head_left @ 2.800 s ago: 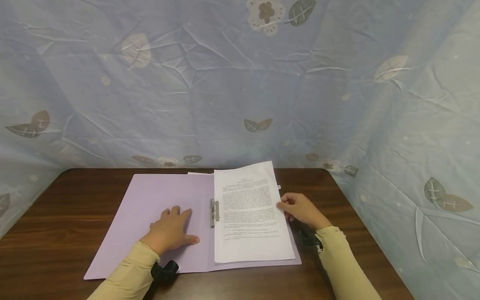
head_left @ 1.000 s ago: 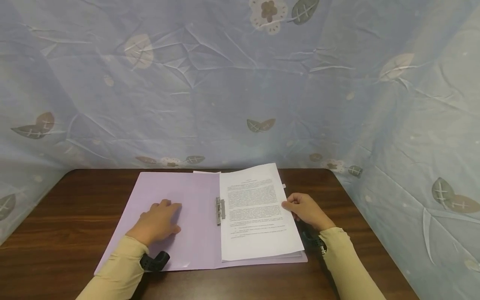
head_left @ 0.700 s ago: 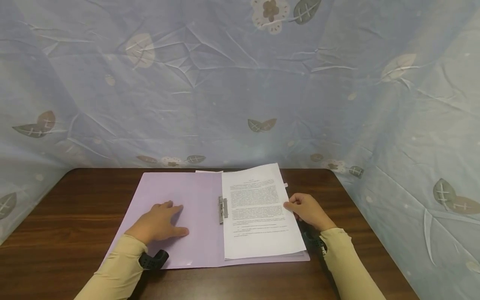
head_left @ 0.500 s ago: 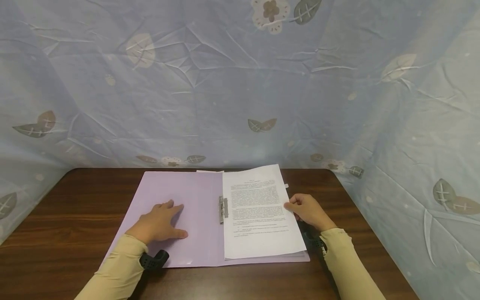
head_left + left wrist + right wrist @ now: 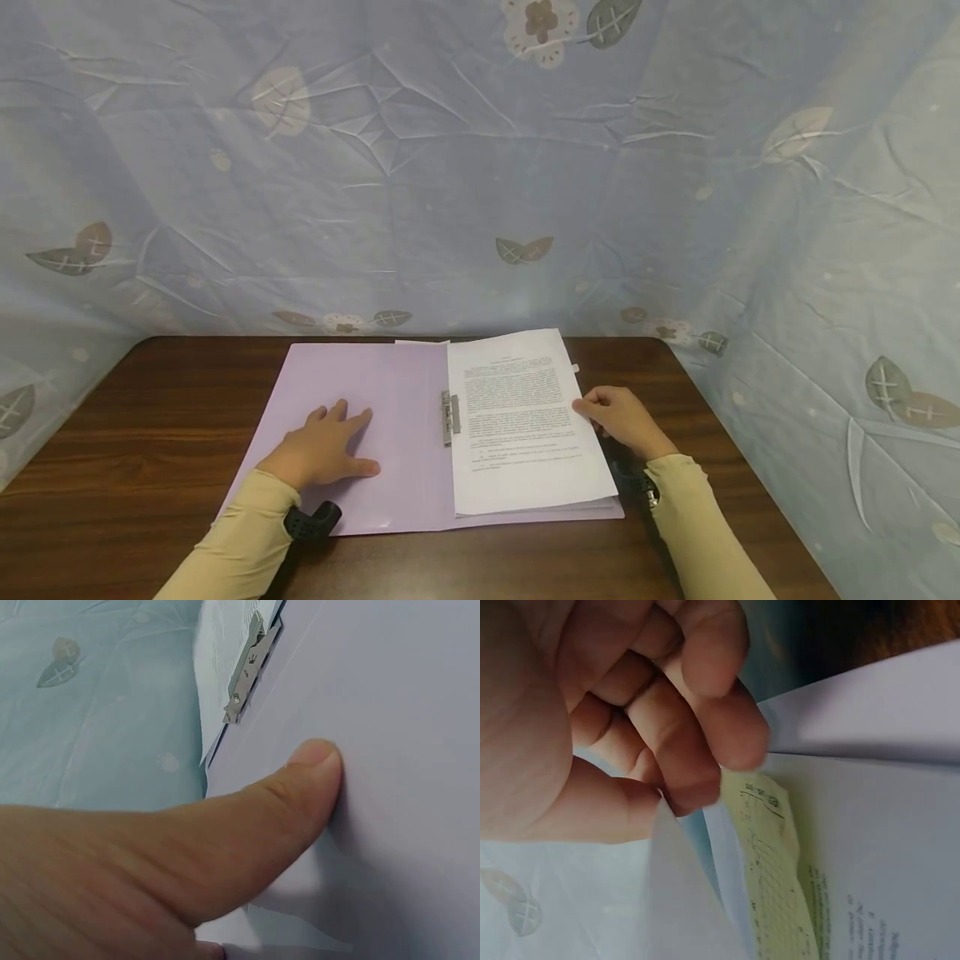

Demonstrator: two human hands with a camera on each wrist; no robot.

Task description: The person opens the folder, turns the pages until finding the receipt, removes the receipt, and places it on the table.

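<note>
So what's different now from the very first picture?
The purple folder slid a little to the right and slightly away from the person. The top page looks lifted at its lower right corner, showing sheets beneath. The left hand shifted left across the folder. Nothing was let go: the right hand still holds the page's edge, and the folder stays open.

room given between left hand (image 5: 318,450) and clip (image 5: 447,418); rear blocked by cloth (image 5: 442,192); sheet (image 5: 525,492) barred at edge by right hand (image 5: 622,419)
</note>
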